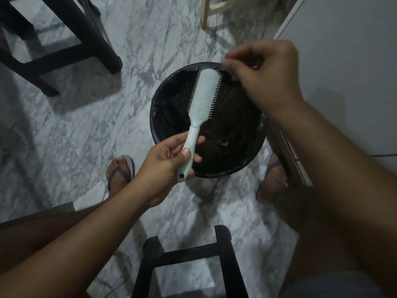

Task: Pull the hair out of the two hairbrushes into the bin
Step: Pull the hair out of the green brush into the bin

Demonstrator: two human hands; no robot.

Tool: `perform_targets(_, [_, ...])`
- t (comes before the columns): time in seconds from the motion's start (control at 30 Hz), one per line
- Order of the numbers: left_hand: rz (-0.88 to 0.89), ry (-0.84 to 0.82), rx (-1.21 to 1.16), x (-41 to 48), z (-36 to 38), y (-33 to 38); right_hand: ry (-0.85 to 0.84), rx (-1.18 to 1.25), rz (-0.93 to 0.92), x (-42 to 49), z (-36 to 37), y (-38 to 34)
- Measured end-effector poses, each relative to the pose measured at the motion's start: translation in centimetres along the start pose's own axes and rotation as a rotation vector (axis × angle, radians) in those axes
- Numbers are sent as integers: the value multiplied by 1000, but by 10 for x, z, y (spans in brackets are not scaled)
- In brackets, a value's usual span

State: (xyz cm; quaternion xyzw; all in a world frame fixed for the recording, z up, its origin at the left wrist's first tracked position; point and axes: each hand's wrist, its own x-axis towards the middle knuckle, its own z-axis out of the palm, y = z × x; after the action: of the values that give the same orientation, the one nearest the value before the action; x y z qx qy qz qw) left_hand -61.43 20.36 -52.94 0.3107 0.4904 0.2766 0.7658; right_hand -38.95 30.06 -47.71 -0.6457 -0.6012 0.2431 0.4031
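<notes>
A pale green hairbrush is held over a round black bin lined with a dark bag. My left hand grips the brush's handle, with the bristles turned to the right and away from me. At the brush's far end my right hand pinches a dark tuft of hair by the bristles. Dark hair lies in the bottom of the bin. Only one hairbrush is in view.
The floor is grey-veined marble. A black stool stands at the back left and another black stool frame is close below me. My feet in sandals flank the bin. A white wall rises on the right.
</notes>
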Motion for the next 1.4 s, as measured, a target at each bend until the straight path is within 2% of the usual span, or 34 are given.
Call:
perform_targets(0.1, [-26, 54, -39, 2, -6, 0, 119, 114, -82, 7, -12, -5])
perform_targets(0.17, [-21, 69, -40, 2, -9, 1, 122, 133, -97, 9, -16, -3])
perform_targets(0.2, [-19, 71, -50, 3, -9, 2, 60, 89, -49, 8, -14, 1])
perform_targets(0.3, [-8, 54, -85, 5, -10, 4, -294, -144, 250, -7, 7, 21])
perform_targets(0.37, [0, 31, -87, 6, -10, 5, -478, -154, 368, -17, 21, 28])
perform_targets(0.53, [8, -23, -92, 5, -4, 6, -597, 478, 499, -21, 36, 20])
perform_targets(0.67, [46, -53, -105, 4, -4, 13, -547, 490, 477, -24, 39, 14])
perform_targets(0.73, [68, -57, -123, 3, -3, 17, -541, 369, 440, -24, 40, 18])
perform_targets(0.83, [103, -70, -172, 2, -1, 24, -591, -65, 361, -25, 41, 28])
perform_targets(0.97, [140, -74, -209, 2, -2, 30, -870, -584, 382, -33, 43, 45])
perform_targets(1.1, [137, -78, -217, 2, -5, 30, -958, -724, 428, -39, 51, 48])
perform_targets(1.17, [130, -81, -217, 3, -6, 29, -922, -676, 396, -34, 50, 47])
perform_targets(1.23, [127, -84, -216, 3, -7, 29, -674, -427, 318, -23, 45, 40])
perform_targets(1.27, [124, -81, -214, 3, -8, 29, -532, -273, 323, -18, 42, 37])
perform_targets(1.3, [121, -78, -212, 3, -8, 28, -459, -183, 333, -15, 38, 37])
perform_targets(1.33, [117, -76, -210, 3, -8, 28, -465, -173, 335, -13, 34, 37])
perform_targets(1.4, [110, -75, -206, 3, -9, 27, -598, -320, 332, -12, 28, 37])
